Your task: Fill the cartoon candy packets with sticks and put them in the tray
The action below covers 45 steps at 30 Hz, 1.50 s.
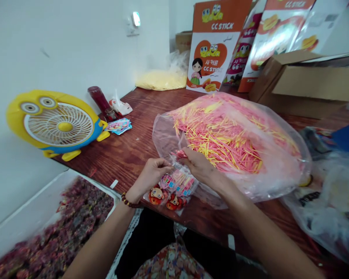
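Two clear plastic packets (174, 184), printed with a red-haired cartoon figure, lie at the table's near edge with pink sticks showing inside. My left hand (151, 176) is closed in a pinch at the upper edge of the packets, a beaded bracelet on its wrist. Just above them my right hand (200, 166) is closed round a small bunch of pink sticks (180, 154), whose ends poke out past the fingers. Behind it a large clear bag (282, 170) lies open, heaped with thin pink and yellow sticks (221, 145).
A yellow-and-blue cartoon fan (65, 126) stands at the left, near a dark red bottle (99, 100) and some printed sachets (119, 126). Printed cartons (212, 46) and an open cardboard box (314, 85) stand behind. Below left, a white bin (46, 197) holds many dark red wrapped pieces.
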### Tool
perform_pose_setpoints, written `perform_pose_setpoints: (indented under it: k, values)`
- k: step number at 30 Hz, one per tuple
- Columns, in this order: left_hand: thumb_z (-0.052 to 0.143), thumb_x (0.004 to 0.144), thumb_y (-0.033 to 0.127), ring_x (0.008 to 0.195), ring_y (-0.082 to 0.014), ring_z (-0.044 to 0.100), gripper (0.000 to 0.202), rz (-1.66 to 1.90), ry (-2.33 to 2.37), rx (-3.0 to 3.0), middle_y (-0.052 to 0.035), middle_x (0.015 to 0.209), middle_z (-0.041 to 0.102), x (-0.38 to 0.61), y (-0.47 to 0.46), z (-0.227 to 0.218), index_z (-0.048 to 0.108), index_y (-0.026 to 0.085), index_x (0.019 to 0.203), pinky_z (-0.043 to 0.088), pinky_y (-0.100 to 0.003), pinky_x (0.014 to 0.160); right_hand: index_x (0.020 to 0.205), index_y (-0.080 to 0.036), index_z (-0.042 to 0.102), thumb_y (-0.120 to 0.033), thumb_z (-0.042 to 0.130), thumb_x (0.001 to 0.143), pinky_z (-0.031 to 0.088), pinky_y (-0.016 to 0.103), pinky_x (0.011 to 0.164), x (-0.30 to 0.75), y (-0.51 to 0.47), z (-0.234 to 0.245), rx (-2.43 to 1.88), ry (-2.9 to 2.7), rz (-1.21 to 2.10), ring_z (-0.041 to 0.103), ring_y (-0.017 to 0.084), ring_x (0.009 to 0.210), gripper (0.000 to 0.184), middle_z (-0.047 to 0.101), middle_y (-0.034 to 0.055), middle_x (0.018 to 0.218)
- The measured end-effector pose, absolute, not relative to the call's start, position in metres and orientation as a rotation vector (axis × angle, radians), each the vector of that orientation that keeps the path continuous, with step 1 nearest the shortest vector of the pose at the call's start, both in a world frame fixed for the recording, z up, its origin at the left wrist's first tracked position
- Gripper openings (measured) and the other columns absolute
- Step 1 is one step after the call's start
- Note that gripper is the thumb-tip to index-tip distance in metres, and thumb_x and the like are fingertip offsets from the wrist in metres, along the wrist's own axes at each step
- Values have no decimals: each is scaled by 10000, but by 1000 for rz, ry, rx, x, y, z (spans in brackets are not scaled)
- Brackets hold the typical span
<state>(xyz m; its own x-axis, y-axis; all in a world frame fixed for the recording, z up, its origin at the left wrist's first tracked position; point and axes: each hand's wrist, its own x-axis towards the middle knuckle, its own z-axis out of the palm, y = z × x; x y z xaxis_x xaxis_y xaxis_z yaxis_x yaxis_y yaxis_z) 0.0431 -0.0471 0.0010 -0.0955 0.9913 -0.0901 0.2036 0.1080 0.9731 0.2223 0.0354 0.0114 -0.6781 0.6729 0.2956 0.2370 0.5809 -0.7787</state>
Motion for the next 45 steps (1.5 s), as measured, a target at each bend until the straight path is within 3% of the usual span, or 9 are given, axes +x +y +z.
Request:
perform_pose_setpoints:
  k: [14,20,23,29,37,45]
  values:
    - [616,842,366,547,-98,439,285,910,1368,1484,26,584,564,69,-53,-2,654,156,653,340,-214,538,754,-226,490,-344,486,965,333,259,608,261,22,7,-808,-2231,1023,473,137,639,241,530,-27,693]
    - [554,903,366,636,-124,495,291,1001,1340,1611,5,662,576,76,-60,2,621,171,698,402,-218,626,884,-223,556,-372,562,887,427,263,603,267,21,12,-877,-1552,1368,542,130,622,149,591,-29,718]
    - [545,922,379,659,-130,498,302,1068,1327,1665,-2,685,570,79,-62,1,613,173,710,411,-221,643,990,-230,582,-365,600,857,503,289,656,267,13,24,-744,-1201,1501,606,133,646,190,636,-28,759]
    - [535,949,382,618,-111,452,351,1168,1264,1739,12,641,508,90,-61,0,564,168,672,376,-212,604,931,-250,593,-334,673,826,556,352,811,246,-4,43,-487,-880,1493,679,156,730,156,678,-42,734]
    - [550,944,293,663,-110,500,230,1267,1281,1618,5,718,590,99,-63,-3,658,159,792,394,-210,636,928,-247,596,-351,643,857,545,361,857,235,-12,26,-617,-880,1461,701,165,754,134,707,-39,747]
    - [579,933,268,706,-118,532,178,1311,1279,1600,-6,764,629,102,-60,-14,682,167,829,406,-219,678,840,-224,691,-327,555,918,435,393,1058,243,-15,15,-818,-1087,1338,675,198,1028,188,753,34,968]
